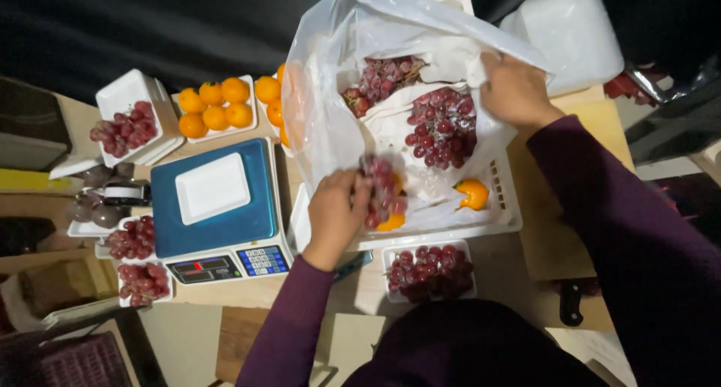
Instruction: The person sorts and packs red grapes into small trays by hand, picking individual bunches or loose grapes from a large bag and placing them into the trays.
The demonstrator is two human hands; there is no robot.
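Now lifting grapes [384, 191] from bag [330, 94] in crate [505, 207]. Left hand [336, 213] closed on bunch at near rim; right hand [517, 92] pinching far-right bag edge open. Next likely: carry bunch left onto tray [212, 187] on scale [218, 214], clear of oranges [215, 106].

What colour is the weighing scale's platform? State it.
Blue, on the scale, with a white tray on top; the head view shows it.

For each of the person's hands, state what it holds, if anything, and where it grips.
Left hand holds a bunch of red grapes by its side; right hand grips the plastic bag at its rim.
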